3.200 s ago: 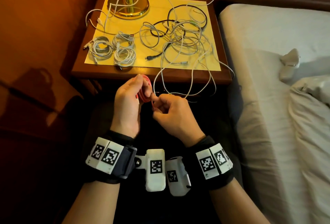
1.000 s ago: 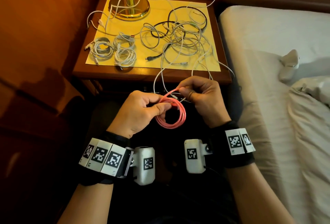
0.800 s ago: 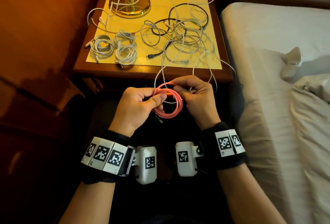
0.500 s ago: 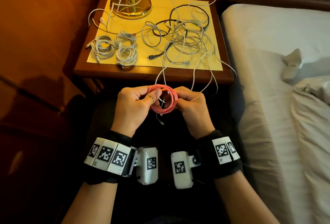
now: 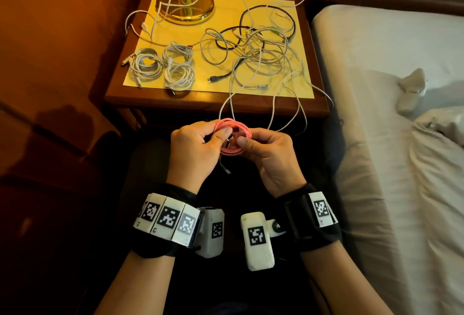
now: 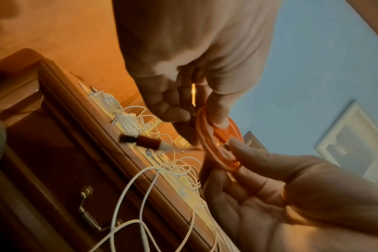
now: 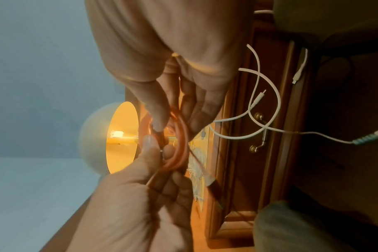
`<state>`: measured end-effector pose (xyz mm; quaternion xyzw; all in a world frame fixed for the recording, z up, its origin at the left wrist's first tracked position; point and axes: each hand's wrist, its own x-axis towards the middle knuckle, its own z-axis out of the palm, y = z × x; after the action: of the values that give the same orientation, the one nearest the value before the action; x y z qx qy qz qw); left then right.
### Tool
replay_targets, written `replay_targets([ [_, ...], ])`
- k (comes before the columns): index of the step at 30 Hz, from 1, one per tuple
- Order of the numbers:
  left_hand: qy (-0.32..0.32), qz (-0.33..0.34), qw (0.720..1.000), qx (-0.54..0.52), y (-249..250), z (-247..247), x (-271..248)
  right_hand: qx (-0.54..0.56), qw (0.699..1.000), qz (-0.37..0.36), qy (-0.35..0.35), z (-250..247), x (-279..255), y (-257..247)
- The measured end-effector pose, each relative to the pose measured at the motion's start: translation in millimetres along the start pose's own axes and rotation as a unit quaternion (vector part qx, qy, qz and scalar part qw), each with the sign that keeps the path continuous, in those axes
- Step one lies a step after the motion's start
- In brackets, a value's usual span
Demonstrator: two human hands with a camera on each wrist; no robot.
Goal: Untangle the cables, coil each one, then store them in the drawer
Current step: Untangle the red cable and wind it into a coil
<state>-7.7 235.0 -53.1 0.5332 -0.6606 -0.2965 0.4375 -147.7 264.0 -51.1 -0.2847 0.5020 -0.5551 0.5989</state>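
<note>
Head view: the left hand (image 5: pixel 193 150) and right hand (image 5: pixel 270 156) meet in front of the worktop (image 5: pixel 213 105), sharing a coiled pink cable (image 5: pixel 232 136). The left grip is closed on the coil's left side, thumb over the loops; the right grip pinches its right side between thumb and curled fingers. One end of the pink cable, with its plug (image 5: pixel 226 170), hangs free below the grip. Beyond the grip, three coiled white cables (image 5: pixel 163 67) lie on the worktop's yellow mat, left of a tangle of white and black cables (image 5: pixel 258 56) whose loops spill over the near edge just past the grip. A brass lamp base (image 5: pixel 185 7) stands farther back; a bed (image 5: pixel 389 113) lies to the right.

Left wrist view: only here does a flat orange plug (image 6: pixel 222 135) show within the coil, touched by the right thumb, and the drawer (image 6: pixel 54 196), shut, with its brass handle.

Right wrist view: adds the lit lampshade (image 7: pixel 110 136) behind the grip.
</note>
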Motion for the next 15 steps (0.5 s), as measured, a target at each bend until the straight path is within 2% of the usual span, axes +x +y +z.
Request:
replay_targets([
  [4, -0.017, 0.004, 1.000, -0.017, -4, 2, 0, 0.023, 0.999, 0.026, 0.009, -1, -1, -4],
  [9, -0.055, -0.026, 0.997, -0.039, -9, 5, -1, 0.113, 0.992, 0.049, -0.032, -3, -4, -10],
  [15, -0.044, -0.053, 0.994, -0.086, -9, 3, -3, 0.100, 0.990, 0.058, -0.079, 2, -6, -15],
])
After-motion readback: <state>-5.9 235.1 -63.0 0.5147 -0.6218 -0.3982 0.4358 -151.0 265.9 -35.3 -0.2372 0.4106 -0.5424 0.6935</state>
